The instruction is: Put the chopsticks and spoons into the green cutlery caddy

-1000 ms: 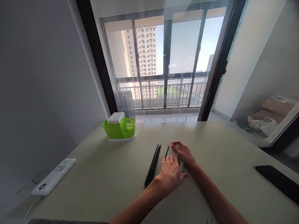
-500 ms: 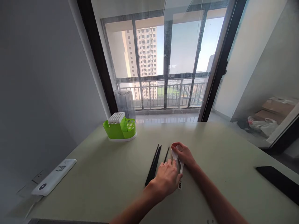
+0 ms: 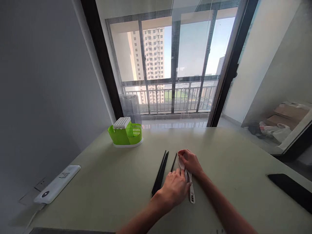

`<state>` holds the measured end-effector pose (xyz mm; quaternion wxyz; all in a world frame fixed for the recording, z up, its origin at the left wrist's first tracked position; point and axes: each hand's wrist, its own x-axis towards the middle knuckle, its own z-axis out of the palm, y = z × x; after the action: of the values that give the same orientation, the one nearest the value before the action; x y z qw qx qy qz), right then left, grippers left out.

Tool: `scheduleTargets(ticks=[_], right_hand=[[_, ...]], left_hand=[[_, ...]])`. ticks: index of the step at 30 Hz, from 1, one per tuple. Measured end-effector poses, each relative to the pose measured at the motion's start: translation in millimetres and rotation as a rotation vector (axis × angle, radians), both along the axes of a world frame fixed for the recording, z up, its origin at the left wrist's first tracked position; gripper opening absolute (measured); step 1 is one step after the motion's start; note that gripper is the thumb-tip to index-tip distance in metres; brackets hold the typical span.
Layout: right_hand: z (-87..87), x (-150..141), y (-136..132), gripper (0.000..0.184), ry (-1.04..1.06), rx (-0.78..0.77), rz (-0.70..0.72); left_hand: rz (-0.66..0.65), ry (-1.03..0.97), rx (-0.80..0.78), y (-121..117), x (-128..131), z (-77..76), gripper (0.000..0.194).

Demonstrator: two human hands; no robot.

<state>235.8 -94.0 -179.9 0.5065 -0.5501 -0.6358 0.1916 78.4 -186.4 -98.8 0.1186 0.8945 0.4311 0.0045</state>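
My right hand (image 3: 191, 163) curls over the bowl end of white spoons (image 3: 181, 164), its fingertips pinching at the rim. Lower down and to the left, my left hand (image 3: 175, 187) has its fingers bent around the spoons' necks, and its palm hides part of them. One printed white handle (image 3: 192, 195) sticks out below the hands toward me. How many spoons lie under the fingers I cannot tell exactly. Black chopsticks (image 3: 161, 173) lie in a bunch left of my left hand. A lone black chopstick (image 3: 174, 162) runs partly beneath its fingers.
A green cutlery holder (image 3: 122, 138) with a white slotted top stands at the table's back left. A white power strip (image 3: 58, 183) lies along the left edge. At the right edge rests a black flat object (image 3: 290, 190). Beyond the pale table (image 3: 117, 182) is a glass door.
The printed spoon handle has swung to the right and shows further out below my hands. My right hand has closed more over the spoon bowls; my left hand has barely shifted.
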Motion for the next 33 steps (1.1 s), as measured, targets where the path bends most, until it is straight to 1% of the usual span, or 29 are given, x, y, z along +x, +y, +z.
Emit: scheduleTargets(ticks=[4,6,7,8,9,10,12,13,15,16,18,20,22,25,27,29,33], right_hand=[[0.0,0.9,-0.2,0.022,-0.016,-0.002,0.019],[1.0,2.0,-0.7,0.022,-0.014,-0.005,0.026],[1.7,2.5,-1.1,0.022,-0.012,-0.006,0.028],[2.4,2.9,-1.4,0.022,-0.008,-0.007,0.031],[3.2,3.3,-1.7,0.022,-0.003,-0.008,0.035],[4.0,3.6,-2.0,0.022,0.004,-0.01,0.038],[5.2,4.3,-2.0,0.023,0.025,-0.016,0.035],[5.6,5.0,-1.8,0.024,0.042,-0.021,0.027],[5.6,7.7,-0.7,0.028,0.092,-0.033,-0.011],[5.0,10.1,0.0,0.031,0.123,-0.038,-0.041],[2.6,16.7,2.0,0.036,0.196,-0.043,-0.13],[-1.5,25.1,4.2,0.04,0.266,-0.043,-0.24],[-6.4,32.9,6.4,0.042,0.322,-0.045,-0.338],[-12.7,39.0,8.6,0.041,0.367,-0.054,-0.42],[-14.7,38.7,8.9,0.039,0.367,-0.06,-0.438],[-15.0,36.5,8.4,0.037,0.355,-0.063,-0.444],[-13.3,33.1,7.3,0.037,0.345,-0.06,-0.46]], left_hand=[[-0.038,-0.04,-0.07,6.2,-8.9,-1.3,0.059],[-0.045,-0.073,-0.077,18.4,-18.8,3.9,0.068],[-0.03,-0.098,-0.051,27.9,-25.3,8.8,0.071],[0.001,-0.132,0.005,39.8,-33.1,15.2,0.071],[0.045,-0.178,0.09,53.6,-42.0,22.9,0.067],[0.063,-0.235,0.176,69.1,-52.3,31.7,0.061],[0.146,-0.341,0.383,102.1,-76.5,50.5,0.05],[0.199,-0.36,0.492,118.2,-90.2,59.7,0.045],[0.343,-0.353,0.702,146.4,-119.8,75.2,0.039],[0.415,-0.329,0.79,157.5,-135.1,81.0,0.04],[0.532,-0.277,0.911,173.4,-164.4,88.2,0.046],[0.591,-0.247,0.948,182.2,-189.5,90.7,0.05],[0.602,-0.223,0.91,186.3,-207.8,90.0,0.049],[0.579,-0.225,0.852,188.4,-220.7,86.5,0.049],[0.555,-0.245,0.856,187.8,-220.5,83.6,0.053],[0.531,-0.263,0.871,185.5,-214.9,81.1,0.054],[0.455,-0.287,0.873,176.4,-190.4,77.4,0.051]])
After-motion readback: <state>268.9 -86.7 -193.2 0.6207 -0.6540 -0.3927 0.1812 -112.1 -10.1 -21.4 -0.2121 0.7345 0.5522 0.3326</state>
